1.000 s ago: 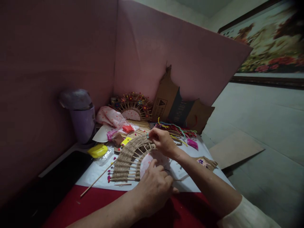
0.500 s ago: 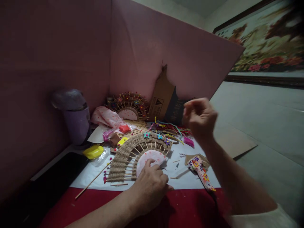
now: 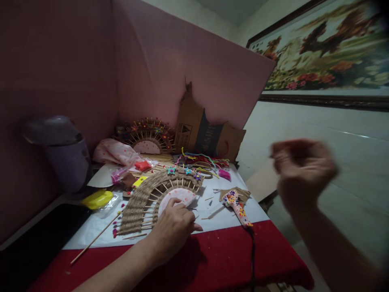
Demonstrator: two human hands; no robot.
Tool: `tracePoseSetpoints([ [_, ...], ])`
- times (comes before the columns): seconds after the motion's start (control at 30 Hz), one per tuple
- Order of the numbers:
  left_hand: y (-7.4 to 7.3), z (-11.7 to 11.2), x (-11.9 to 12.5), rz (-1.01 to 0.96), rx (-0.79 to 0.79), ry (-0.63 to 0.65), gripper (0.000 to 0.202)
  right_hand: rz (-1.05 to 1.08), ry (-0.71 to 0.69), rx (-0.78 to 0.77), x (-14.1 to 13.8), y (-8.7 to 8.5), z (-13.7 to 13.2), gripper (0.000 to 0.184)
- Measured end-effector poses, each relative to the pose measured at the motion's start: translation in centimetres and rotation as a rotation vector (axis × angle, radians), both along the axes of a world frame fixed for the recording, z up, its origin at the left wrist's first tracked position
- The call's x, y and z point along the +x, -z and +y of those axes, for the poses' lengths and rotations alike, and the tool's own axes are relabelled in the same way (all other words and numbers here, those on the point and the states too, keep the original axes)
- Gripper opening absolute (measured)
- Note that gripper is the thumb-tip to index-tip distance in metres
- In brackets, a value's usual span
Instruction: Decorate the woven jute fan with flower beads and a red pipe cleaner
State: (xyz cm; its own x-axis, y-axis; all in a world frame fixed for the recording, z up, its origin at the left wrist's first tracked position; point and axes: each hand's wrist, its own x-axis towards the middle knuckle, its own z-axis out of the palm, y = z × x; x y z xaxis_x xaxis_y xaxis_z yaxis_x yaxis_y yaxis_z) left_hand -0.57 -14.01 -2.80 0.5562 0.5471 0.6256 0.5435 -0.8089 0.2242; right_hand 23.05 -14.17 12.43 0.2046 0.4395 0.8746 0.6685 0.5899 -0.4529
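Note:
My left hand (image 3: 174, 228) rests on the pink dotted centre of a half-round twine-woven fan piece (image 3: 142, 200) on white paper, fingers curled loosely and pressing it down. Small clay flowers (image 3: 184, 172) sit along the fan's upper rim. My right hand (image 3: 300, 170) is raised off the table's right side, blurred, fingers bunched together; I cannot make out anything in them. A flower-patterned glue gun (image 3: 236, 205) lies on the paper to the right of the fan.
A finished fan (image 3: 148, 136), a cardboard box (image 3: 200, 132), coloured cords (image 3: 202, 160), clay bags (image 3: 97, 198), a purple bin (image 3: 65, 156) and a loose skewer (image 3: 94, 239) crowd the table. Pink boards wall the back and left. A red cloth (image 3: 219, 263) covers the front edge.
My right hand left the fan's rim, rose and swung far right past the table edge. The view turned right. The left hand stayed on the fan.

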Motion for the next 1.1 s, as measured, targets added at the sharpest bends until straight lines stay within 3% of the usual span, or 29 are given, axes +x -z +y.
tracePoseSetpoints([
  [0.03,-0.1,0.0,0.0,-0.025,-0.012,-0.002,0.026,0.002,0.042,-0.019,-0.9,2.0,-0.3,0.014],
  [0.13,-0.7,0.2,-0.3,-0.115,-0.028,-0.043,0.015,-0.188,-0.235,-0.451,-3.3,7.3,-1.1,0.014],
  [0.23,-1.3,0.7,-0.9,-0.235,-0.007,-0.063,0.016,-0.439,-0.394,-0.709,-4.8,10.2,-1.9,0.025],
  [0.3,-1.7,1.1,-1.5,-0.307,-0.014,-0.079,0.015,-0.564,-0.438,-0.742,-5.6,10.7,-2.3,0.021],
  [0.37,-2.0,1.5,-2.0,-0.35,-0.048,-0.151,0.012,-0.46,-0.445,-0.802,-6.3,10.6,-2.1,0.017],
  [0.53,-2.6,1.9,-2.8,-0.359,-0.273,-0.43,0.034,0.347,-0.433,-1.185,-7.5,11.2,0.9,0.016],
  [0.63,-2.7,1.8,-2.7,-0.227,-0.315,-0.595,0.028,0.651,-0.456,-1.231,-7.7,12.2,2.5,0.029],
  [0.7,-2.6,1.8,-2.6,-0.126,-0.354,-0.641,0.027,0.746,-0.497,-1.245,-7.9,12.7,3.1,0.026],
  [0.9,-2.3,1.9,-2.6,-0.117,-0.464,-0.623,0.032,0.849,-0.575,-1.306,-8.6,13.0,4.0,0.013],
  [1.0,-1.9,1.9,-2.6,-0.168,-0.394,-0.588,0.027,0.876,-0.612,-1.314,-8.7,12.6,4.0,0.01],
  [1.1,-1.5,1.8,-2.4,-0.315,-0.205,-0.437,0.018,0.88,-0.668,-1.27,-8.7,12.3,3.7,0.009],
])
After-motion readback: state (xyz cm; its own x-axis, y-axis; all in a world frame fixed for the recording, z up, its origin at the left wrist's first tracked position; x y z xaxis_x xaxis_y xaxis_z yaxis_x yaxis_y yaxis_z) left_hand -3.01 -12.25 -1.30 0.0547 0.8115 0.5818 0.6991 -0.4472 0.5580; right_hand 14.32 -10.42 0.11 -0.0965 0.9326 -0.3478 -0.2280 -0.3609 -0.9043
